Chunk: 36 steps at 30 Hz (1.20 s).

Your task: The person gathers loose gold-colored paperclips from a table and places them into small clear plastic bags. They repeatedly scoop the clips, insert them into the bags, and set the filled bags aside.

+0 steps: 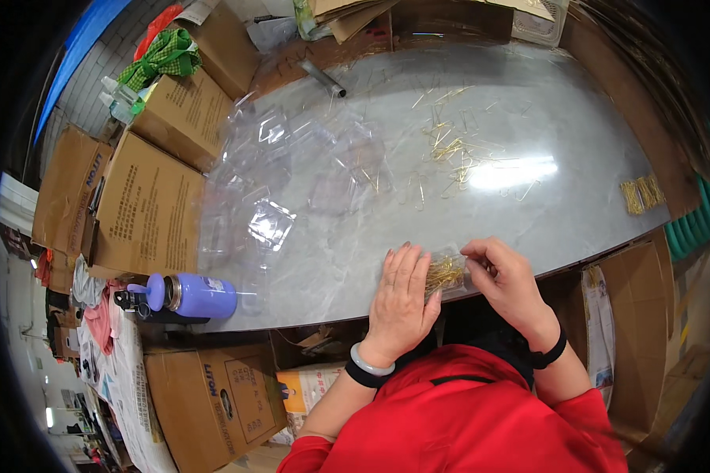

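At the table's near edge lies a small clear plastic box point(456, 292) filled with gold-coloured bent wire pieces point(444, 273), which look like large paper clips. My left hand point(399, 303) rests flat along the box's left side, fingers stretched out and close together. On the other side, the curled thumb and fingers of my right hand point(510, 282) pinch the clear plastic at the box's right edge. Whether that plastic is a lid or the wall, I cannot tell. Farther back, loose gold wire pieces point(448, 148) lie scattered across the grey tabletop point(363, 272).
Several clear plastic boxes point(272, 225) cover the table's left part. A purple bottle point(205, 296) lies at the left edge, by cardboard boxes point(154, 209). A metal tube point(323, 79) lies at the back. Bundled gold wire pieces point(643, 195) sit at the right edge.
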Motion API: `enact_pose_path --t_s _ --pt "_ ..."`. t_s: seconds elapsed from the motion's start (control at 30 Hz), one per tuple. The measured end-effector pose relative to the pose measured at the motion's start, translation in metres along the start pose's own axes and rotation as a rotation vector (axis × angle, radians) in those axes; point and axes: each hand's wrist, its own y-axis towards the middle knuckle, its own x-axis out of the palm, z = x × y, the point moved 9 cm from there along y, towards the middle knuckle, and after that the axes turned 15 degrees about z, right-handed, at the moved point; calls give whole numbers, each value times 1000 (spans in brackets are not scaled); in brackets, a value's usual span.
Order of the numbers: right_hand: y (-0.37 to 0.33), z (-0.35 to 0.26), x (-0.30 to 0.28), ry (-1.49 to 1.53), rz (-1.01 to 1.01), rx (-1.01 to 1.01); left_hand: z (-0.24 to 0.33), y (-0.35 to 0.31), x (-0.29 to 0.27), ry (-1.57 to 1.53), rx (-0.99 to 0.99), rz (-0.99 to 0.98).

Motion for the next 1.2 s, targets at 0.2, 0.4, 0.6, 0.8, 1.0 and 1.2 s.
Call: enact_pose_path --t_s 0.2,0.4,0.6,0.8,1.0,1.2 --pt "-7 -4 11 31 -23 -125 0 0 0 -4 -6 9" --pt "-6 6 -3 -110 -1 -102 0 0 -1 -30 -18 20" --pt "-6 10 -4 -114 -95 -83 1 2 -2 -33 -24 11" --pt "-5 11 2 -166 -122 -171 1 2 -1 -31 -11 -5" --pt "-1 5 -3 -166 -111 -161 1 2 -2 -34 -11 -7" --pt "-9 6 6 -88 29 -107 1 2 -3 -49 -21 13"
